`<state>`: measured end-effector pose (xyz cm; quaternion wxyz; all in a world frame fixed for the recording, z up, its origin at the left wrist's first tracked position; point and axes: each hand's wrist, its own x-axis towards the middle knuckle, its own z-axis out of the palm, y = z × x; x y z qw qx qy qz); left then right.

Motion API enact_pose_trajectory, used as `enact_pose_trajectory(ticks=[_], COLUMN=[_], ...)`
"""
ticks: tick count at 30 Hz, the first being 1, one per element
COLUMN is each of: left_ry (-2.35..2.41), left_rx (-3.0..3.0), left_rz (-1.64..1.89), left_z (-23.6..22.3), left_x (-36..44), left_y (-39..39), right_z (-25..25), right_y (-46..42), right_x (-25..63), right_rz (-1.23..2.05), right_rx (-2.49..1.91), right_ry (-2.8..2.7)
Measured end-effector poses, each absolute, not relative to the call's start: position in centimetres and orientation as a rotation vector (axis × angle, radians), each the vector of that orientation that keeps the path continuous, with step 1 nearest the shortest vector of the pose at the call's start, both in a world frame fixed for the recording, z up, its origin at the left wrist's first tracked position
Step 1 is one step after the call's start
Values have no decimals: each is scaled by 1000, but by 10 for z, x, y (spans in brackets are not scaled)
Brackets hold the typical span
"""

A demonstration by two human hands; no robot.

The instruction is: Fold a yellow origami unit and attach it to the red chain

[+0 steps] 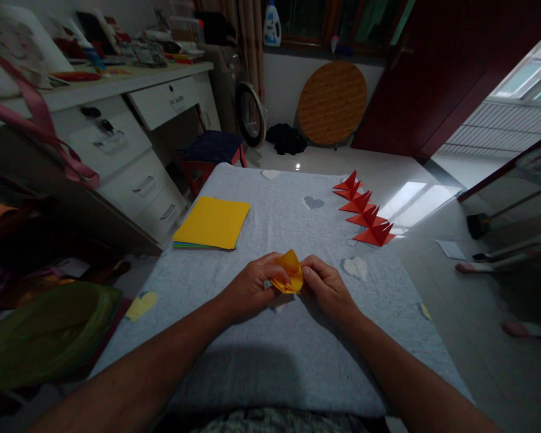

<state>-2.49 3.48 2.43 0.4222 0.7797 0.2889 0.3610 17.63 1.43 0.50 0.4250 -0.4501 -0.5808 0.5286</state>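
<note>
A small piece of folded yellow paper (pixel 293 264) is held between my two hands, above the middle of the cloth-covered table (pixel 297 355). My left hand (pixel 256 282) is closed on its left side, with a finger pressed into the fold. The fingers of my right hand (pixel 327 282) pinch its right edge. The paper bulges open at the top, and its underside is partly hidden. Beyond my left hand lies a stack of square coloured paper (pixel 211 222) with a yellow sheet on top. Several red folded paper pieces (pixel 373 233) stand in a row along the table's right side.
A stool (pixel 214 147) stands past the table's far left corner, beside a white desk (pixel 135 144) with drawers. A green-lined bin (pixel 49 337) is at the lower left. A round wooden board (pixel 332 102) leans on the far wall, near a dark red door (pixel 428 78).
</note>
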Motion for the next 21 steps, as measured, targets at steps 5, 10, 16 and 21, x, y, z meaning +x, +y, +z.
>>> enact_pose_trajectory(ticks=[5,10,16,21], left_ry=[725,727,685,653], left_rx=[1942,1936,1984,2028], left_rz=[870,827,766,726], left_z=[21,18,18,19], left_x=[-26,-26,-26,-25], left_y=[35,33,33,33], right_z=[5,6,7,7], right_y=[14,15,14,14], right_x=[175,176,176,176], right_rz=[1388,1249,872,703], right_rx=[-1080,-1075,-1092,-1160], right_ry=[-1402,-1502,-1690,-1723])
